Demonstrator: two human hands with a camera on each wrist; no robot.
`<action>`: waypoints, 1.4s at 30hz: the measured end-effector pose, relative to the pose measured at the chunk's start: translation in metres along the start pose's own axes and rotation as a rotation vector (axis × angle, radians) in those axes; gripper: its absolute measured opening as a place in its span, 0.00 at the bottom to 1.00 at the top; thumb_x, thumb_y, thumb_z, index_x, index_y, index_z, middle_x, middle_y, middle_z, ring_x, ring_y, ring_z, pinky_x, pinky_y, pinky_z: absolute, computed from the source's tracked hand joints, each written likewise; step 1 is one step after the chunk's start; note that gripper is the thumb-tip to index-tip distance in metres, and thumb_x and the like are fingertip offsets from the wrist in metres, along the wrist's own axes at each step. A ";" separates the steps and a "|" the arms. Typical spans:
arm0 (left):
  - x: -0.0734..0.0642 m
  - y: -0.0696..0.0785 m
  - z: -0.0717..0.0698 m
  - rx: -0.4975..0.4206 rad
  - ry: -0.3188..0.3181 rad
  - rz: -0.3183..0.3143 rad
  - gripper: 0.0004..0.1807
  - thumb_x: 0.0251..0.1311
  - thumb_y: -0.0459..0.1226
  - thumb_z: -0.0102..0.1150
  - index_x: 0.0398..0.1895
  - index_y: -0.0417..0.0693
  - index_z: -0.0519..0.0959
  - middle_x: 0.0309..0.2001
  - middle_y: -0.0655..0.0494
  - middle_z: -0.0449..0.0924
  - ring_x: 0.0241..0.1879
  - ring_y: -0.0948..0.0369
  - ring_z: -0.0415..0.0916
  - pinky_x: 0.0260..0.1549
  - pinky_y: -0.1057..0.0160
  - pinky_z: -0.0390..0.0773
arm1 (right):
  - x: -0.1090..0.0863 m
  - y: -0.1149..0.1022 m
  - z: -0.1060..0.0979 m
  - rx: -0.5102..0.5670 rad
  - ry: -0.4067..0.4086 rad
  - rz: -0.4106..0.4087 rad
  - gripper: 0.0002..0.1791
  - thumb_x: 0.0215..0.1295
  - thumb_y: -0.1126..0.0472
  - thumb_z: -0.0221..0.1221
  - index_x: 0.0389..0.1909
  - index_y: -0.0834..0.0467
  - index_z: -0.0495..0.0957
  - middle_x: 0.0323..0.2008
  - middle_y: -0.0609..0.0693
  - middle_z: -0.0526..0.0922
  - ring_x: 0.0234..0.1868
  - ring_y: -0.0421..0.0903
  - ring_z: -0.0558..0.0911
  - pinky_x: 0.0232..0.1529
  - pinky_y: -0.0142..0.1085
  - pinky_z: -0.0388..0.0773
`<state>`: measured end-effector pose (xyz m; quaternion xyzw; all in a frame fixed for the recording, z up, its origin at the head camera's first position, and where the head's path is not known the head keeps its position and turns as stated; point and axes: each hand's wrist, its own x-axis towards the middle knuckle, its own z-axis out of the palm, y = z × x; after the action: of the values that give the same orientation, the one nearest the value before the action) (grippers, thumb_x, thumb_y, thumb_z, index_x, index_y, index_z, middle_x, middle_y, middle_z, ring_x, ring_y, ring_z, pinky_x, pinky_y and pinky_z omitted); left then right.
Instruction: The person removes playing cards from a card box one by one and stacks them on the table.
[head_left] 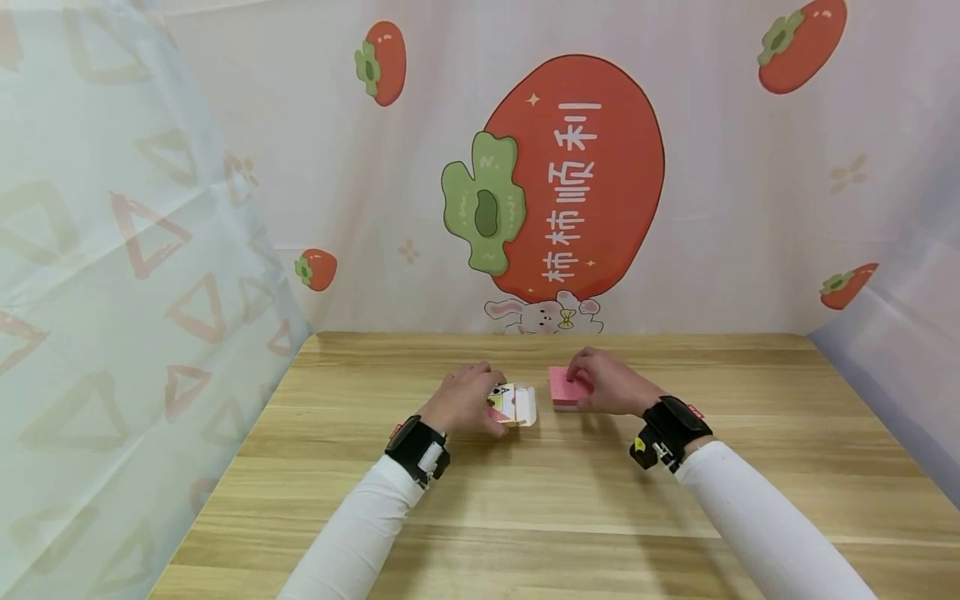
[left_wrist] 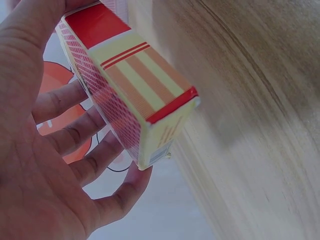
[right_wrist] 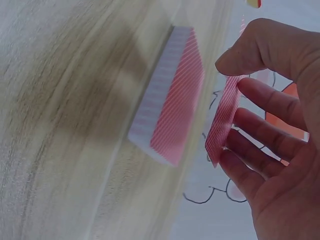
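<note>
My left hand (head_left: 467, 400) grips a playing-card box (head_left: 504, 403), thumb on one side and fingers on the other. An ace design and a white flap standing out at the right end show on it in the head view. Red and cream stripes mark the box's side (left_wrist: 145, 75) in the left wrist view. My right hand (head_left: 613, 383) pinches a red-patterned playing card (right_wrist: 224, 120) between thumb and fingers; whether it is one card or a few I cannot tell. Beside it, a squared deck of cards (right_wrist: 177, 100) lies face down on the table, apart from the pinched card.
The wooden table (head_left: 525, 517) reaches back to a fabric backdrop (head_left: 405, 183) printed with persimmons and a bunny. More patterned cloth (head_left: 112, 375) hangs along the left side. Each wrist wears a black strapped camera (head_left: 417, 450).
</note>
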<state>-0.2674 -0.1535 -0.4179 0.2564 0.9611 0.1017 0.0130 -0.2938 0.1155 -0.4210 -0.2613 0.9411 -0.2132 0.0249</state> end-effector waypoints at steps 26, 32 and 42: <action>-0.002 -0.004 0.003 0.010 -0.009 0.003 0.40 0.33 0.57 0.71 0.54 0.53 0.73 0.47 0.58 0.70 0.48 0.58 0.66 0.47 0.50 0.67 | 0.008 0.012 0.011 -0.004 -0.034 -0.008 0.23 0.39 0.56 0.71 0.39 0.55 0.78 0.42 0.49 0.74 0.42 0.48 0.71 0.45 0.38 0.69; -0.001 -0.004 0.004 0.009 -0.007 0.003 0.40 0.33 0.57 0.71 0.54 0.53 0.73 0.47 0.58 0.70 0.48 0.58 0.66 0.47 0.50 0.67 | 0.008 0.013 0.012 0.002 -0.031 -0.014 0.23 0.38 0.57 0.71 0.39 0.56 0.78 0.42 0.50 0.74 0.42 0.49 0.71 0.45 0.39 0.69; -0.002 -0.005 0.005 0.001 -0.013 -0.001 0.41 0.33 0.56 0.71 0.55 0.53 0.72 0.47 0.58 0.69 0.47 0.58 0.65 0.47 0.49 0.66 | 0.009 0.013 0.012 -0.010 -0.041 -0.006 0.22 0.39 0.57 0.71 0.39 0.55 0.77 0.42 0.49 0.73 0.41 0.48 0.71 0.45 0.38 0.69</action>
<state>-0.2682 -0.1580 -0.4235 0.2566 0.9612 0.0998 0.0190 -0.3055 0.1165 -0.4367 -0.2686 0.9407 -0.2031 0.0419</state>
